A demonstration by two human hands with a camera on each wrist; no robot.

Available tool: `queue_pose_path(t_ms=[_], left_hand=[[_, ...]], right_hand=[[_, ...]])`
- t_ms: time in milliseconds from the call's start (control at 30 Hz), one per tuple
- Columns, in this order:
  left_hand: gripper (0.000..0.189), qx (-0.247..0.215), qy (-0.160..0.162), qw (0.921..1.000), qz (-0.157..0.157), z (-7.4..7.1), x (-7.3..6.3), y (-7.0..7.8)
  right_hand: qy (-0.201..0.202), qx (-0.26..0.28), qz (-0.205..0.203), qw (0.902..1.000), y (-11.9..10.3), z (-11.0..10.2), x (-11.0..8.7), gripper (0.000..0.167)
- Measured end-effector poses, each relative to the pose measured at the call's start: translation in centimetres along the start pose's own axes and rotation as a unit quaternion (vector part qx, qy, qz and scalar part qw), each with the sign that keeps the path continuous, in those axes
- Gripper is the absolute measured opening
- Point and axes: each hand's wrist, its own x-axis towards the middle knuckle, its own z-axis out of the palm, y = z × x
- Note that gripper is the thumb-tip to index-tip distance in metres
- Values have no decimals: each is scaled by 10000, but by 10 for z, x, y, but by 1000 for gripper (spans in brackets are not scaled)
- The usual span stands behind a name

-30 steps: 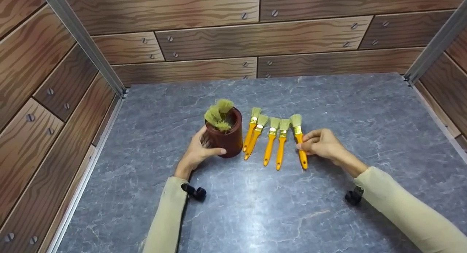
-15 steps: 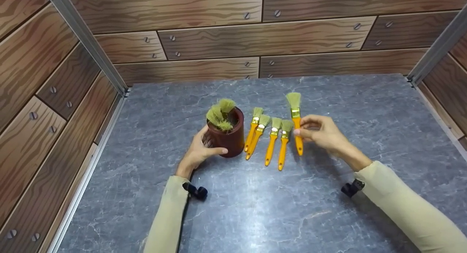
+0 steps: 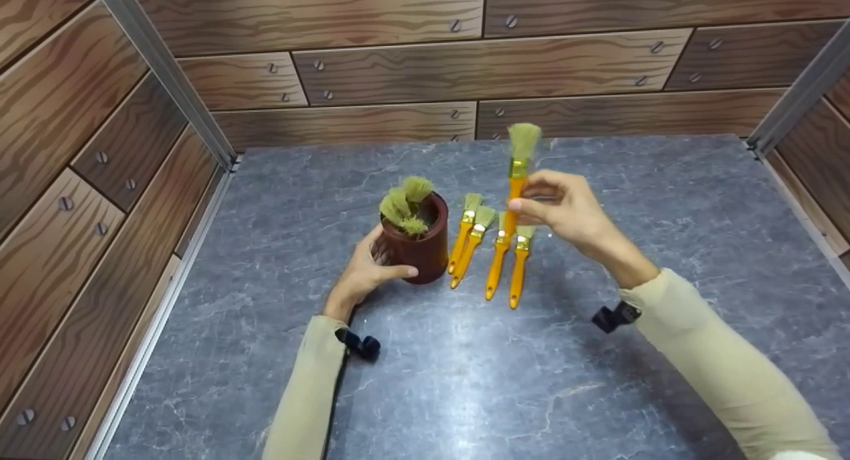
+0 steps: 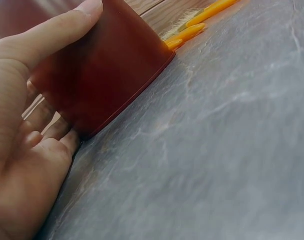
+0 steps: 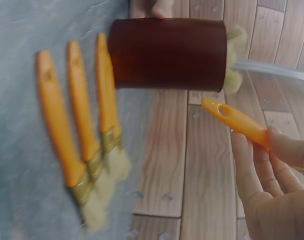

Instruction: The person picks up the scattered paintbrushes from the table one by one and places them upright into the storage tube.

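Note:
A dark red-brown cylindrical cup (image 3: 425, 255) stands upright, with the bristle heads of several brushes (image 3: 404, 204) showing above its rim. My left hand (image 3: 362, 277) grips it from the left, thumb across the front and fingers round the far side, as the left wrist view also shows. Between thumb and fingers my right hand (image 3: 574, 211) pinches the orange handle of a flat paintbrush (image 3: 516, 184), held up off the table with its pale bristles on top. In the right wrist view the holed handle end (image 5: 232, 117) points toward the cup's side.
Several more orange-handled paintbrushes (image 3: 516, 274) lie side by side on the grey marbled table (image 3: 425, 387), right of the cup, bristles pointing away. Wood-patterned panels (image 3: 385, 75) wall the back and sides, with metal posts (image 3: 166, 75) at the corners.
The right hand has lifted the rightmost paintbrush off the table and carried it up and left, over the lying brushes. The left hand keeps its grip on the cup.

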Motion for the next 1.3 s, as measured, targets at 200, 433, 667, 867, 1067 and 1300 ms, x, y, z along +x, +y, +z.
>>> queue_pose_path(t_ms=[200,433,667,867,1067,1300], left_hand=[[97,-41,46,10000,25,1,1,-1],[99,-91,-36,9999,96,2,3,-2],[98,-116,-136,9998,129,3,5,-1],[99,-83,-180,9998,103,2,6,-1],[100,-22,-108,9999,-15,1,5,-1],[100,-156,-135,9998,55,-2,4,-2]], right_hand=[[-85,-115,-470,9988,-16,21,13,24],[-171,94,-762,9969,-27,46,27,23],[-165,123,-1016,9946,-36,66,37,18],[-233,98,-1295,9913,-37,82,45,15],[-374,251,-1253,9911,-36,100,51,17],[-576,-39,-1303,9898,-31,113,54,17]])
